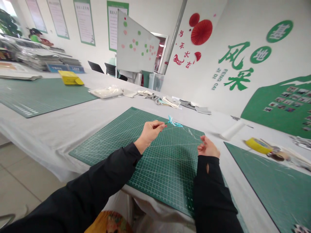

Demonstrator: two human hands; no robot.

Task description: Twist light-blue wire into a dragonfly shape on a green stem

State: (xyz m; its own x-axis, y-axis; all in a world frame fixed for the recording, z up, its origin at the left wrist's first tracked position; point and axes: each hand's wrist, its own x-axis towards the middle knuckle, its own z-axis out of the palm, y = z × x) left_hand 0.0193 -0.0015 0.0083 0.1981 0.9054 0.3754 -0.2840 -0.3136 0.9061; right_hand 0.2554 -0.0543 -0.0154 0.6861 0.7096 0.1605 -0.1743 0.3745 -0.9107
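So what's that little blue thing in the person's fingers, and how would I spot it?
On the long white-covered table, find the green cutting mat right in front of the person. Over it, the left hand pinches a small twist of translucent blue plastic. Nothing else nearby is that bright blue.

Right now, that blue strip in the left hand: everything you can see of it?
Thin, glossy light-blue strip, plastic-film-like, twisted and crinkled. Its near end is pinched by the left hand's fingertips, above the green cutting mat. A clear film seems to trail from it toward the right hand. Whether it touches the mat cannot be told.
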